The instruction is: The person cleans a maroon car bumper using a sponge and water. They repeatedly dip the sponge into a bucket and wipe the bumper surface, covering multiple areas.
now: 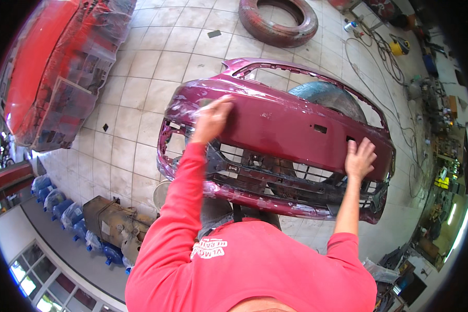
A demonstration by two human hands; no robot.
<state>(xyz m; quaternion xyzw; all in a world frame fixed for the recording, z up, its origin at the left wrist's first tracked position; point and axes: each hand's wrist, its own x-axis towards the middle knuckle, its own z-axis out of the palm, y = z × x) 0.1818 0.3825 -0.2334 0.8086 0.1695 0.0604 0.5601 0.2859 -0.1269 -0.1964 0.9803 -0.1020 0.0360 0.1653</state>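
A maroon car bumper (275, 117) lies across in front of me, its paint scuffed to pale patches toward the left end. My left hand (213, 118) presses on that left part, somewhat blurred. Under its fingers shows the edge of a small grey-brown pad (205, 102), whose exact kind is unclear. Toward the bumper's right end, my right hand (360, 159) rests with its fingers spread, beside a small cut-out, holding nothing. Black grille framework (275, 174) fills the bumper's near side.
A tire (278, 23) lies on the tiled floor (156, 93) beyond the bumper; another tire (330, 99) shows through its opening. A red car part wrapped in plastic (57, 73) stands left. Blue water jugs (78, 226) line the lower left. Hoses (387, 57) trail at right.
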